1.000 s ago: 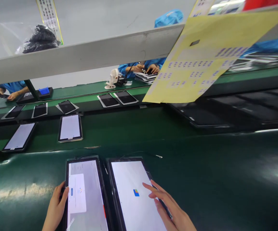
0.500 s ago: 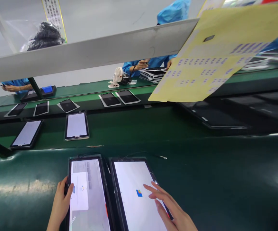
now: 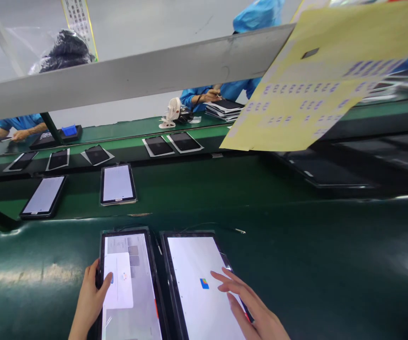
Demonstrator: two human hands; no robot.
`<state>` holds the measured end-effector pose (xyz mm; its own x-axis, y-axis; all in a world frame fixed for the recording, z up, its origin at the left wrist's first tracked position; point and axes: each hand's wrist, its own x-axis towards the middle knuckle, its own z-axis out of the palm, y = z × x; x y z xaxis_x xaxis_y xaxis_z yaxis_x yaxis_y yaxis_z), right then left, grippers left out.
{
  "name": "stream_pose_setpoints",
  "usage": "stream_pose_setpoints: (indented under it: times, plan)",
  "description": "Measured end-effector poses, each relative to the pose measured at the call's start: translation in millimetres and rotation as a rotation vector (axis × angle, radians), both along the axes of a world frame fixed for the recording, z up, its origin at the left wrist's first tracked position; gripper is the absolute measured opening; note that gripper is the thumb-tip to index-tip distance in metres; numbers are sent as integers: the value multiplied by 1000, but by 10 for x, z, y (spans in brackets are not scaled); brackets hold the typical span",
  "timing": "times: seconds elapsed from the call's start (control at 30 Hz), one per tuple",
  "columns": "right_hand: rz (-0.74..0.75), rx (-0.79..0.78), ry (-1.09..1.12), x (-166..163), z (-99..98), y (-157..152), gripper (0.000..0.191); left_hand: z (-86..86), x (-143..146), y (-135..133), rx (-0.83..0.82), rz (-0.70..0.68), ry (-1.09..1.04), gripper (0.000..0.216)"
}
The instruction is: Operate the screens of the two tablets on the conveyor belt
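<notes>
Two tablets with lit screens lie side by side on the green bench. On the left tablet, a white pop-up box covers part of a greyed screen. My left hand is at its left edge, with the fingers against the side and the thumb over a small blue button in the pop-up. The right tablet has a white screen with one small colourful icon in the middle. Over its right side is my right hand, fingers apart and holding nothing. Whether those fingertips touch the glass I cannot tell.
A thin cable lies behind the tablets. On the green belt beyond are two lit tablets and dark tablets at right. Several dark panels lie farther back. A yellow sheet hangs at right. Co-workers in blue sit opposite.
My left thumb has shifted slightly right on the screen, and the pop-up looks a little wider. The lit tablets on the belt have moved right. A co-worker's hands at far left are lower.
</notes>
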<state>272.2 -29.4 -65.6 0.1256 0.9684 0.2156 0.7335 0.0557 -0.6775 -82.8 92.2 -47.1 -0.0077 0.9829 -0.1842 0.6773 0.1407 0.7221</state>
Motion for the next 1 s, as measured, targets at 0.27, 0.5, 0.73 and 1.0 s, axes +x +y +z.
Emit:
stream_pose_setpoints:
  times: [0.27, 0.5, 0.73, 1.0]
  plan:
    - [-10, -11, 45, -42, 64, -13, 24, -7, 8, 9, 10, 11, 38, 70]
    - [-56, -43, 118, -63, 17, -30, 29, 48, 20, 10, -13, 30, -33, 66]
    - [3, -28, 52, 18, 17, -6, 30, -1, 8, 42, 0, 59, -45, 68]
    - [124, 5, -68, -156, 11, 35, 30, 58, 22, 60, -34, 59, -5, 73]
